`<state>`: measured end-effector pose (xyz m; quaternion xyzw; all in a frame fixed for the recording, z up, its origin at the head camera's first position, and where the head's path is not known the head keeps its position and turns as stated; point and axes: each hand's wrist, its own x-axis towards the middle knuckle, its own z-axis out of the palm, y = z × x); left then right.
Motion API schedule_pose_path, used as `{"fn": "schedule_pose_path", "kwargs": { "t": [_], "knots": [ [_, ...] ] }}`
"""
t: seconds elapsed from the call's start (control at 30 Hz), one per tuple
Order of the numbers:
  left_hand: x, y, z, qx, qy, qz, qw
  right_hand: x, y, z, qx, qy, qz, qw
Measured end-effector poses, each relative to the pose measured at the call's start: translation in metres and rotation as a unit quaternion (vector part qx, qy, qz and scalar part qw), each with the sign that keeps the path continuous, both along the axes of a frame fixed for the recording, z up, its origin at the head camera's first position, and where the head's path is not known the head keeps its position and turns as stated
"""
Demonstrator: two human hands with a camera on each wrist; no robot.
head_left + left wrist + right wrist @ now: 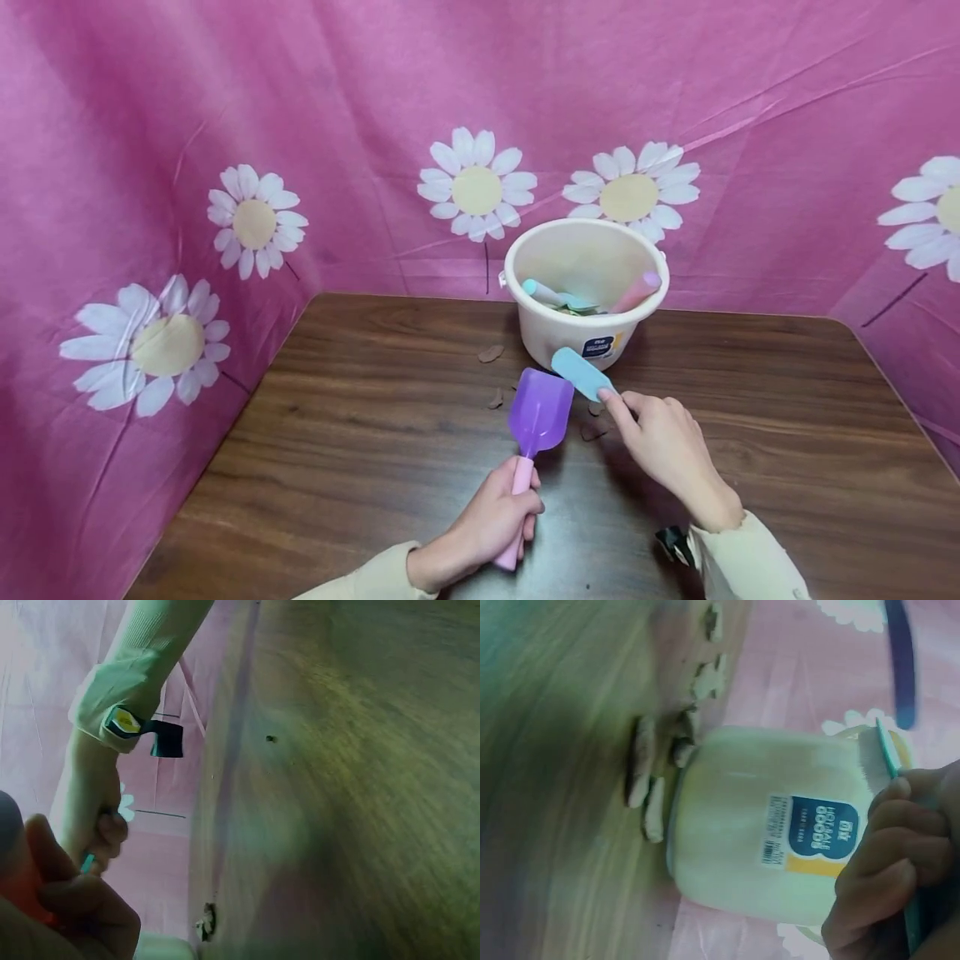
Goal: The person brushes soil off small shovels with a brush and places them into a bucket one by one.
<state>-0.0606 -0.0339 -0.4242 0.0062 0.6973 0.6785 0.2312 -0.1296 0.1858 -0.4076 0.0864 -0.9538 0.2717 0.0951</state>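
Note:
My left hand [491, 512] grips the pink handle of a purple toy shovel [542, 410], its blade raised in front of the bucket. In the right wrist view the shovel blade [902, 667] appears edge-on. A light blue brush [581, 373] is held in my right hand [667, 442]; greyish bristles [873, 759] show under its back in the right wrist view. The brush tip is close to the blade; whether they touch I cannot tell. Behind both stands a white bucket [551, 333] with a blue label, holding a blue-tipped handle [542, 292] and a pink-purple handle [636, 293].
Several dry brown leaf pieces lie on the wooden table [360, 433], among them one leaf [491, 354] left of the bucket and others near its base. A pink curtain [360, 125] with daisies hangs along the table's back and sides. A black strap [675, 546] hangs at the right cuff.

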Motion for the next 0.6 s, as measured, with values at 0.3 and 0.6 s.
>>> {"fn": "schedule_pose_path", "kwargs": {
  "t": [0.3,0.6],
  "knots": [
    [-0.003,0.002,-0.008,0.017,-0.040,0.025,0.9988,0.016,-0.016,0.007,0.022,0.050,0.149,0.987],
    [-0.002,0.001,-0.006,0.004,-0.018,0.016,0.9997,0.019,-0.024,0.008,0.029,-0.061,0.166,0.984]
  ]
}}
